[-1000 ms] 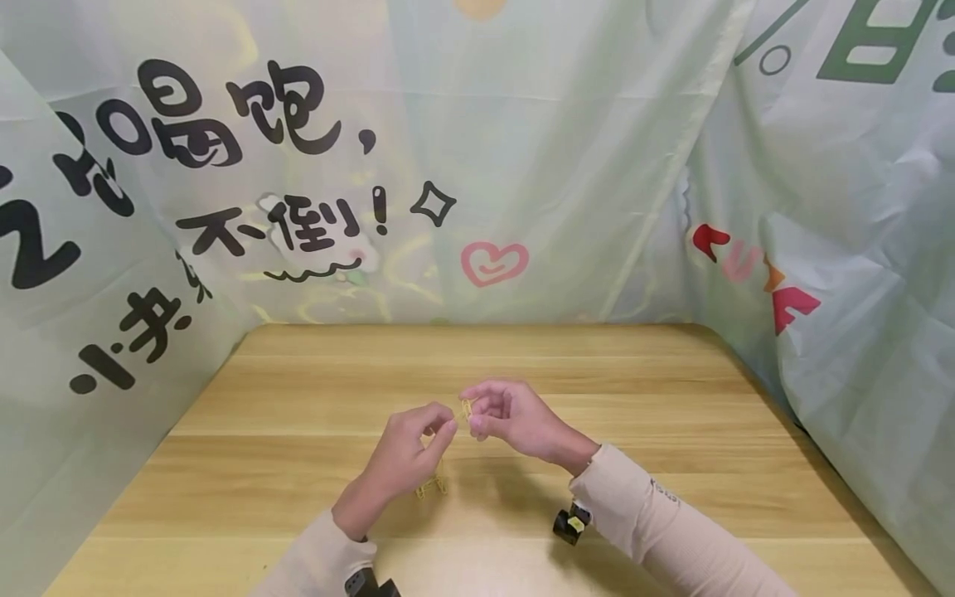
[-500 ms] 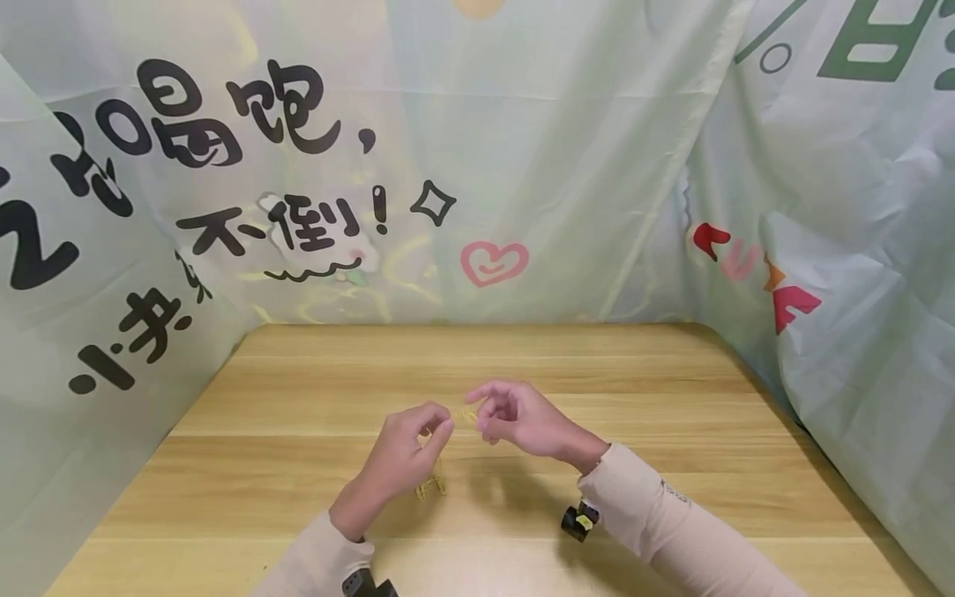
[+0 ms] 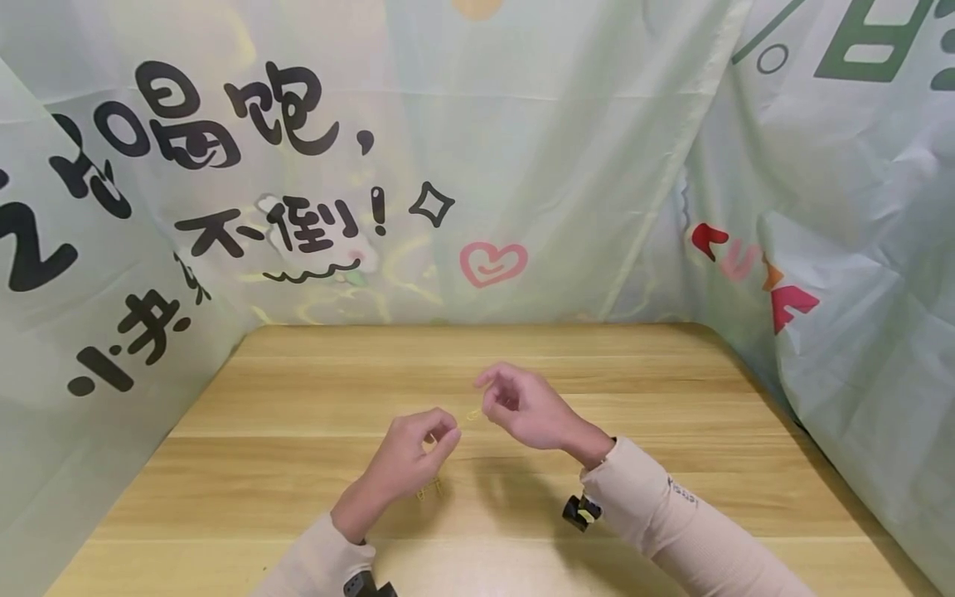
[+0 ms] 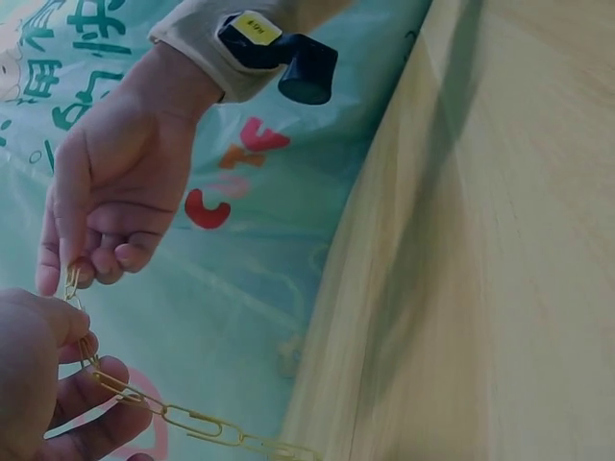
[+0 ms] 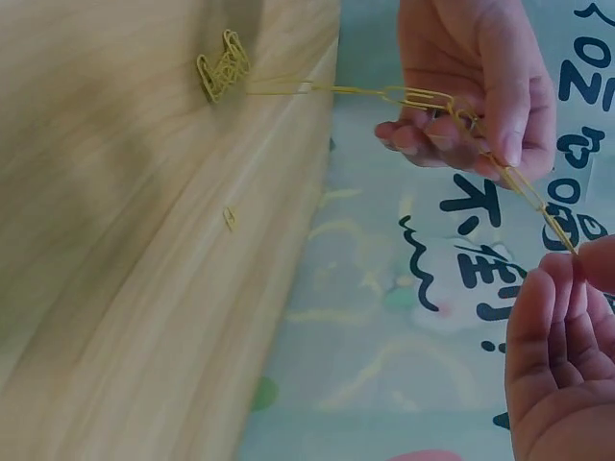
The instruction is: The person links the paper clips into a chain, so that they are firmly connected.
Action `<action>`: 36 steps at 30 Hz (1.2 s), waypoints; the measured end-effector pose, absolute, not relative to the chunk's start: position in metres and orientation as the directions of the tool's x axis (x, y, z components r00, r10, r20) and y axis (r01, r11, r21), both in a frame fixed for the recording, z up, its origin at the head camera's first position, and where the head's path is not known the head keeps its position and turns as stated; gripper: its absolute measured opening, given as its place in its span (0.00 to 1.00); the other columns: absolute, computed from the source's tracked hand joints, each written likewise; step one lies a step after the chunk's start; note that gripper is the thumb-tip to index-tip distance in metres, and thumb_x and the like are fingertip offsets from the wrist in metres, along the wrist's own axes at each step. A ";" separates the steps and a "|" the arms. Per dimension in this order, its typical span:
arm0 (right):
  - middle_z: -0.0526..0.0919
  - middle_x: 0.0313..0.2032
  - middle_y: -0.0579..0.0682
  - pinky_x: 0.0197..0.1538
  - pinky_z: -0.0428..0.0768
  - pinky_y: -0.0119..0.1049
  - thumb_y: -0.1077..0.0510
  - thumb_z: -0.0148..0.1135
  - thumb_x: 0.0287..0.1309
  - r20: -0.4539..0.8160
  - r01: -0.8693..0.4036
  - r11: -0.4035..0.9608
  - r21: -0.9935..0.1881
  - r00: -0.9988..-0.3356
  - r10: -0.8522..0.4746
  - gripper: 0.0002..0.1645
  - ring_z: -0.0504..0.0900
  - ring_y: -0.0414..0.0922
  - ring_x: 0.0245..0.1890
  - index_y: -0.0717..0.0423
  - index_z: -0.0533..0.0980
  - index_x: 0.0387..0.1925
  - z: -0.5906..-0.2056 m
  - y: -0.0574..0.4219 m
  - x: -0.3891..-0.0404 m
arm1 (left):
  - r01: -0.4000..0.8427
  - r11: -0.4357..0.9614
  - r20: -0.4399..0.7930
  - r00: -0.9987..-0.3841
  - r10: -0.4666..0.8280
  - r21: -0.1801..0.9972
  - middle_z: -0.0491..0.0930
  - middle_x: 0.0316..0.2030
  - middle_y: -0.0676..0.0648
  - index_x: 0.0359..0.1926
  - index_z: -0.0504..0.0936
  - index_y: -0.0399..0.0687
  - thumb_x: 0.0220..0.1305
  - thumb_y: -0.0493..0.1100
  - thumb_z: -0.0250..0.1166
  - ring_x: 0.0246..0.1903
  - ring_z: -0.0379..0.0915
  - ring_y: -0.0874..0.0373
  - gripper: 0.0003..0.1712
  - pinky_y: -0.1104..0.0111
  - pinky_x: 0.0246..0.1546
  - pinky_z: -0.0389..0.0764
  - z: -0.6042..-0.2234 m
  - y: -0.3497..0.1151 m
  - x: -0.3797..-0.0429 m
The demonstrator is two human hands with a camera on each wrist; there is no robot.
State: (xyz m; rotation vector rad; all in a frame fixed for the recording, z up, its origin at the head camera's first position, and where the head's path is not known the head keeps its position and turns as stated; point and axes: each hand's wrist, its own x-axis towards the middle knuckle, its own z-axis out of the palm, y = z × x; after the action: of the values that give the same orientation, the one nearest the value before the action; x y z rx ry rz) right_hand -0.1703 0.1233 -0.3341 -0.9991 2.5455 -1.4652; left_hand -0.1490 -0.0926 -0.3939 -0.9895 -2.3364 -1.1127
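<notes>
A chain of gold-coloured paper clips [image 5: 423, 98] runs through my left hand [image 3: 410, 456], whose thumb and fingers pinch it. My right hand [image 3: 533, 410], raised slightly to the right, pinches the chain's end clip [image 5: 562, 230] between thumb and finger. One short stretch of linked clips [image 3: 472, 414] spans the gap between both hands. From the left hand the rest of the chain [image 4: 207, 425] slopes down to a small heap of clips [image 5: 223, 67] on the table. In the head view that heap [image 3: 429, 489] is partly hidden behind the left hand.
One loose paper clip [image 5: 229, 219] lies on the wooden table [image 3: 597, 356], apart from the heap. Printed cloth [image 3: 567, 166] hangs behind the table and along both sides. A small black camera [image 3: 582, 512] is strapped at the right wrist.
My right hand has drawn away from the left, up and to the right, and the clips between them now stretch out. The left hand has barely moved.
</notes>
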 end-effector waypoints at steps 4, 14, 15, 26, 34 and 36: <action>0.78 0.29 0.45 0.34 0.78 0.35 0.67 0.54 0.62 0.307 -0.543 0.359 -0.759 -0.785 -0.538 0.11 0.75 0.40 0.24 0.61 0.74 0.47 -0.332 0.121 -0.170 | 0.724 0.443 0.572 -0.689 0.445 0.528 0.82 0.27 0.54 0.34 0.80 0.44 0.67 0.38 0.58 0.28 0.76 0.64 0.05 0.68 0.30 0.80 -0.393 -0.092 -0.148; 0.78 0.29 0.45 0.37 0.81 0.37 0.68 0.57 0.62 0.380 -0.605 0.316 -0.731 -0.745 -0.549 0.10 0.78 0.38 0.26 0.61 0.73 0.45 -0.329 0.116 -0.171 | 0.727 0.427 0.573 -0.686 0.448 0.537 0.81 0.27 0.54 0.35 0.79 0.43 0.67 0.39 0.59 0.29 0.76 0.65 0.05 0.68 0.31 0.80 -0.394 -0.092 -0.149; 0.78 0.29 0.45 0.37 0.81 0.36 0.67 0.57 0.62 0.384 -0.611 0.314 -0.727 -0.741 -0.551 0.09 0.78 0.38 0.26 0.61 0.73 0.45 -0.329 0.116 -0.171 | 0.726 0.425 0.570 -0.687 0.451 0.540 0.81 0.28 0.54 0.35 0.79 0.43 0.67 0.39 0.59 0.29 0.76 0.65 0.05 0.68 0.31 0.80 -0.394 -0.092 -0.148; 0.79 0.31 0.44 0.38 0.81 0.35 0.67 0.59 0.62 0.363 -0.619 0.337 -0.710 -0.731 -0.577 0.11 0.79 0.38 0.29 0.59 0.74 0.46 -0.325 0.115 -0.172 | 0.648 0.385 0.500 -0.757 0.420 0.657 0.84 0.35 0.47 0.43 0.80 0.37 0.70 0.40 0.58 0.35 0.80 0.58 0.10 0.68 0.35 0.82 -0.387 -0.088 -0.147; 0.79 0.32 0.44 0.39 0.81 0.35 0.68 0.59 0.62 0.342 -0.611 0.336 -0.717 -0.728 -0.594 0.12 0.80 0.37 0.30 0.59 0.74 0.47 -0.324 0.113 -0.172 | 0.618 0.372 0.479 -0.779 0.404 0.692 0.84 0.34 0.48 0.43 0.80 0.39 0.71 0.41 0.57 0.33 0.80 0.60 0.10 0.67 0.36 0.82 -0.384 -0.085 -0.147; 0.79 0.32 0.45 0.40 0.81 0.35 0.68 0.59 0.62 0.347 -0.617 0.325 -0.717 -0.720 -0.601 0.12 0.80 0.38 0.31 0.60 0.74 0.47 -0.324 0.112 -0.172 | 0.625 0.362 0.487 -0.773 0.406 0.691 0.83 0.33 0.48 0.41 0.80 0.40 0.71 0.40 0.56 0.33 0.79 0.60 0.09 0.67 0.36 0.81 -0.385 -0.085 -0.147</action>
State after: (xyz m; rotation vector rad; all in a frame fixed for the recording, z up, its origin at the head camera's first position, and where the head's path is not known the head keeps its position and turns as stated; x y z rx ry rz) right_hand -0.1721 0.1123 -0.3245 -1.1822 2.5713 -1.4044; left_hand -0.1468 -0.0848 -0.3849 -0.9238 -2.3907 -1.3710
